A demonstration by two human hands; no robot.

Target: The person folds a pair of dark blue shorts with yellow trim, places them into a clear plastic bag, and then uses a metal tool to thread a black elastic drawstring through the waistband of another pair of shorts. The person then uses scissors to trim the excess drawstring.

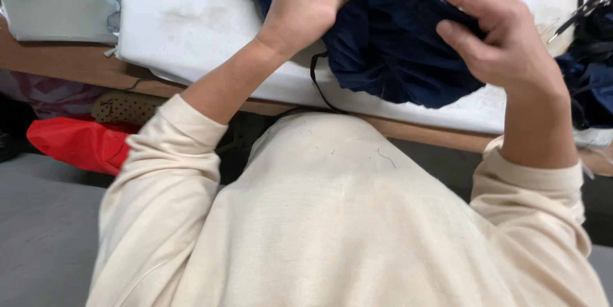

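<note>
A: Any packages, labels, signs, screens?

B: One package, maybe. Clear plastic bag (60, 0), top left corner, lying on the wooden table edge (76, 64). Crinkled, see-through, something whitish and flat inside. Can't tell what.

A: The red thing lower left?

B: Red bundle (80, 144), under the table edge, shiny. Bag or cloth, can't tell.

A: Labels, signs, screens?

B: None in view.

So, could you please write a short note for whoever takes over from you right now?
Left hand: gripping the navy fabric at its upper edge.
Right hand: pinching the same fabric's right side.
The fabric is held up over the white padded table, with a thin dark cord hanging below it.
Done: fabric picked up, held in both hands.
Left: the handling itself; nothing shows finished.
</note>
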